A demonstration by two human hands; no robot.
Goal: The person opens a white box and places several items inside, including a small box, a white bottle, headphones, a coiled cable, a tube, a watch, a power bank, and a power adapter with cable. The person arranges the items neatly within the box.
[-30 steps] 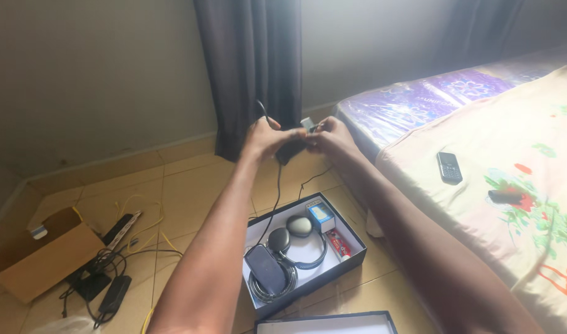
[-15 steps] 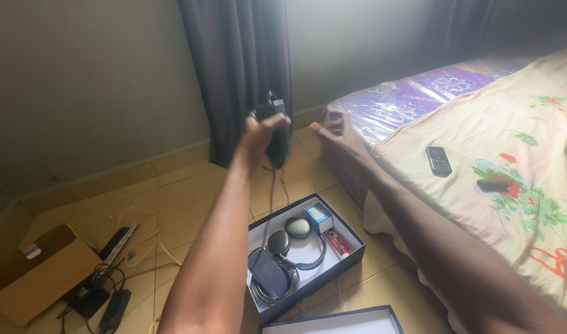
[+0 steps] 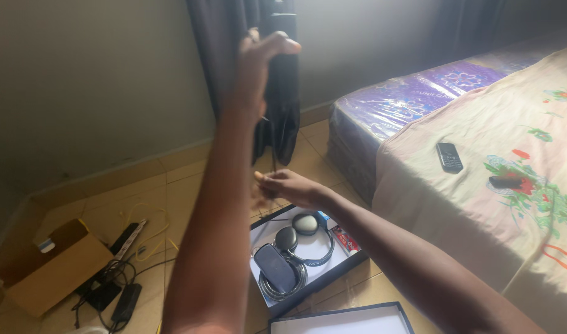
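Nearest the viewer, at the bottom edge, lies a box lid (image 3: 342, 321) with a white inside, just in front of the open dark box (image 3: 308, 256) on the tiled floor. Inside that box sit grey headphones (image 3: 302, 232), a dark pouch on a coiled cable (image 3: 274, 275), a small blue packet (image 3: 325, 218) and a small red item (image 3: 347, 240). Just above the box's far edge, the right hand (image 3: 289, 188) pinches the thin black cable (image 3: 272, 158), thumb and fingers closed on it. The cable runs straight up from there to the left hand (image 3: 259, 65), raised high above the box, its fingers wrapped around a black adapter (image 3: 282, 31) at the cable's top end. Left of the box, a cardboard carton (image 3: 51, 266) stands open beside a tangle of black and yellow wires (image 3: 119, 272). Right of the box is the bed (image 3: 481, 185) under a floral sheet, with a dark phone (image 3: 449, 157) and a small black object (image 3: 505, 182) on it. Beyond the box, a dark curtain (image 3: 234, 37) hangs against the wall.
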